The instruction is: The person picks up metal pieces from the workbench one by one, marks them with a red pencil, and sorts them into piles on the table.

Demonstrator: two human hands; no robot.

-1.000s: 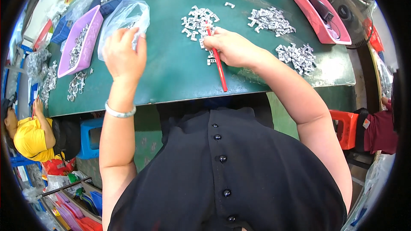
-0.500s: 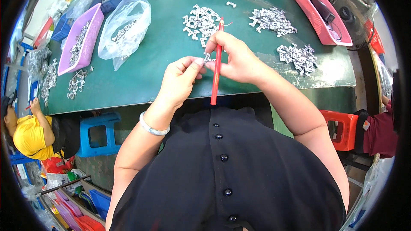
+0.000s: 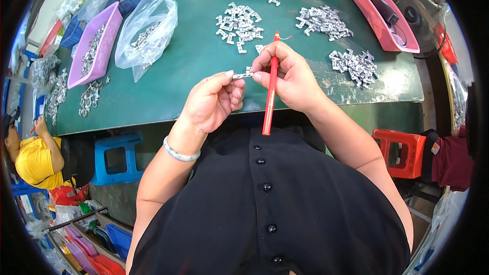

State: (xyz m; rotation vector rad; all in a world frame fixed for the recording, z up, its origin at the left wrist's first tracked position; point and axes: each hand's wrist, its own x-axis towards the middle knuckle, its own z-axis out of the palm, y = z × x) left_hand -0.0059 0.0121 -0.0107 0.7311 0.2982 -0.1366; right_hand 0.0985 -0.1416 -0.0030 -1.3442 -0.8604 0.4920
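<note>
Between my hands is a small silvery metal bracket (image 3: 243,76) with holes. My left hand (image 3: 208,102) pinches its left end between thumb and fingers, the other fingers curled. My right hand (image 3: 291,80) has its thumb and forefinger tips at the bracket's right end. A red grease pencil (image 3: 270,99) with a thin string at its top is also held in my right hand, nearly upright in view. Just beyond my hands lies a loose pile of similar brackets (image 3: 239,22). Two more piles of brackets, one farther (image 3: 324,21) and one nearer (image 3: 354,67), lie to the right.
On the green table (image 3: 198,35) stand a pink basket (image 3: 111,35) of metal parts and a clear plastic bag (image 3: 153,15) at left. Another pink basket (image 3: 374,25) and a fan (image 3: 417,22) are at right. A person in yellow (image 3: 38,165) sits at left.
The bracket has turned from slanted to nearly level. My right hand and the pencil have moved right, and my left hand has rolled to show more of its curled fingers.
</note>
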